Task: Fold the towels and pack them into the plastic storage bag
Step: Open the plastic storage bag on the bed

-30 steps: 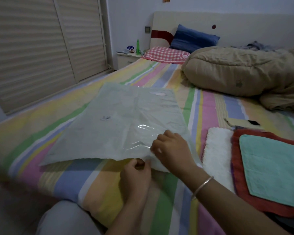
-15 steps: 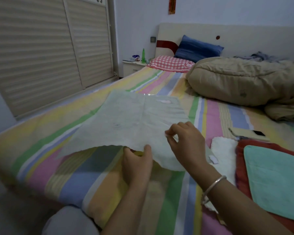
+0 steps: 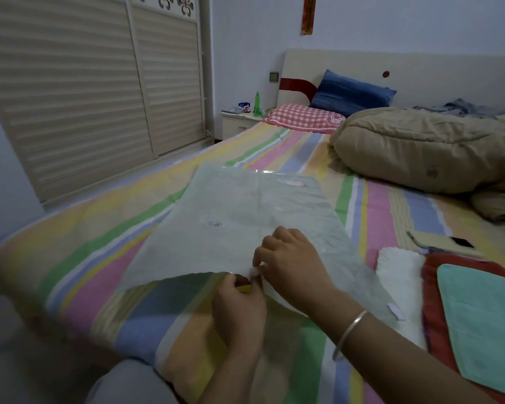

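Observation:
A large translucent plastic storage bag (image 3: 245, 217) lies flat on the striped bed (image 3: 94, 266), its near edge lifted a little. My left hand (image 3: 239, 304) pinches the near edge from below, close to a small yellow piece. My right hand (image 3: 292, 266), a silver bangle on its wrist, pinches the same edge from above, right beside the left. At the right lie three towels in a stack: a teal towel (image 3: 484, 325) on a red towel (image 3: 438, 316), with a white fluffy towel (image 3: 400, 275) beside them.
A bundled beige quilt (image 3: 420, 147) fills the back right of the bed. Red checked and blue pillows (image 3: 303, 118) lie at the headboard. A phone (image 3: 449, 243) lies beyond the towels. A nightstand (image 3: 239, 121) and louvred wardrobe doors (image 3: 85, 91) stand at left.
My right hand has dropped to the bag's near edge and my left hand has closed on it beside the right. The view has tilted up.

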Available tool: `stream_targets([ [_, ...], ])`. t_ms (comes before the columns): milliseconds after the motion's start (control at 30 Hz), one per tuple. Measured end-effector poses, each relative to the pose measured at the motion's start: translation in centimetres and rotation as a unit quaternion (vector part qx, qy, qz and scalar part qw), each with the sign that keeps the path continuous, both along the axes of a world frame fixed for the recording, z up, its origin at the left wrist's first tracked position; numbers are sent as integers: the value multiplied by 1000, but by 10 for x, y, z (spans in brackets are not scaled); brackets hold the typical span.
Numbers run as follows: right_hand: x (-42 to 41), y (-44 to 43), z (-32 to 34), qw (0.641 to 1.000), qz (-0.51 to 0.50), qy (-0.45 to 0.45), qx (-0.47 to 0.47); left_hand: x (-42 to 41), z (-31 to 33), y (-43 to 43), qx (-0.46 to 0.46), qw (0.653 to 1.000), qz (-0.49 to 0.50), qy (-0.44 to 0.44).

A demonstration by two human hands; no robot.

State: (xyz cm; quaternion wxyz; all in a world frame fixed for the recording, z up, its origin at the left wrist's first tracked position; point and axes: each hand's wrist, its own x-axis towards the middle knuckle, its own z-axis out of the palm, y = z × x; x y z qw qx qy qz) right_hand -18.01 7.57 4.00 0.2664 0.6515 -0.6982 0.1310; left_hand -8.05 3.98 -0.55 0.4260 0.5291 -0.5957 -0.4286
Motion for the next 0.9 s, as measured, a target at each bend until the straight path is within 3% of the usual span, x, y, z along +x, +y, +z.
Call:
stream_targets([
  [100, -11, -15, 26, 997, -30, -36, -66, 11, -20, -8, -19, 997, -7, -75],
  [200, -24, -26, 68, 969, -95, -114, -196, 19, -43, -14, 1, 988, -24, -153],
  [267, -29, -30, 84, 954, -113, -160, -229, 18, -46, -16, 11, 983, -48, -177],
  [400, -25, -30, 69, 965, -108, -132, -197, 13, -26, -20, 61, 988, -87, -116],
  [600, -20, -16, 31, 973, -110, -137, -150, 18, 26, -57, 52, 990, 47, 121],
  [800, -12, -16, 25, 980, -132, -81, -129, 24, 11, -63, 39, 995, 13, 87],
  [900, 9, -32, 18, 996, -42, -10, -75, 20, 2, -50, 29, 997, 0, 68],
])
